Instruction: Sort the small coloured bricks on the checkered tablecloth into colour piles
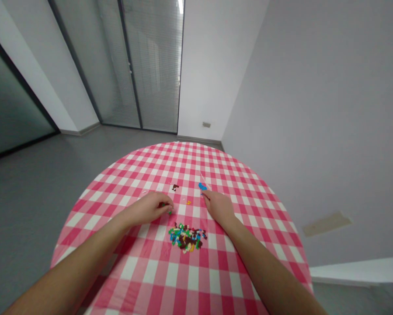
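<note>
A mixed pile of small coloured pieces [187,237] lies on the checked cloth, nearer to me than both hands. My left hand [155,206] rests left of the pile's far side, fingers curled, with small green pieces at its fingertips. My right hand [218,206] has its fingers drawn together at the near edge of a small blue group [202,186]; a tiny bluish bit shows at the fingertips. Between the hands lie a few yellow pieces [189,202]. Beyond my left hand sits a small dark brown group [175,187].
The round table [189,157] wears a red and white checked cloth. Past it are grey floor [85,153], glass panels [153,65] with blinds, and a white wall with a socket [206,124]. A plain wall stands to the right.
</note>
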`<state>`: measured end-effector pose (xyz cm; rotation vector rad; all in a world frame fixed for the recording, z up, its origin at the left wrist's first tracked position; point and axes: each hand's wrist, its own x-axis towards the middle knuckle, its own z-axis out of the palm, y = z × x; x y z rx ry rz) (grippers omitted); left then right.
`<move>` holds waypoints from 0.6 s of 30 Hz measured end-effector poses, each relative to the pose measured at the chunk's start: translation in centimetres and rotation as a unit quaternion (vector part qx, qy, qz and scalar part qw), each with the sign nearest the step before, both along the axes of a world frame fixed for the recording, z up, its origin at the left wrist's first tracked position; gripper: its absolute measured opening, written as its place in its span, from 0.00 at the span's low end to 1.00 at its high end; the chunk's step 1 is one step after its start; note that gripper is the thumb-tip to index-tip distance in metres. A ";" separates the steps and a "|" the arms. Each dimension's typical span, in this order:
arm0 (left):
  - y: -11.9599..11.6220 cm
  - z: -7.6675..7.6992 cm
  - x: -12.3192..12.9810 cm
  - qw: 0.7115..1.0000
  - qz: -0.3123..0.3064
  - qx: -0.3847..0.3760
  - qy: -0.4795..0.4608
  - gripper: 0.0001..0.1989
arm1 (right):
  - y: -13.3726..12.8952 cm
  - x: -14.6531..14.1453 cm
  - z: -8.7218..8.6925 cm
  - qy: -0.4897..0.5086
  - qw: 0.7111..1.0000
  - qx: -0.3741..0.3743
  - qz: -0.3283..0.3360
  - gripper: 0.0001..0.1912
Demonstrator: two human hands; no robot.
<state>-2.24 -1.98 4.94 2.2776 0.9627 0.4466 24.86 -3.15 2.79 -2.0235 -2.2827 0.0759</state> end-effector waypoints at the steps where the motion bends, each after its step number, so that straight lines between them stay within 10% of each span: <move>1: 0.0 0.0 0.0 1.000 0.012 0.001 -0.007 0.10 | 0.1 0.0 0.0 0.001 1.000 0.000 0.004 0.19; 18: 0.3 -1.0 0.1 0.998 0.047 0.009 -0.027 0.08 | 0.3 0.4 -0.4 -0.013 1.000 0.009 0.025 0.18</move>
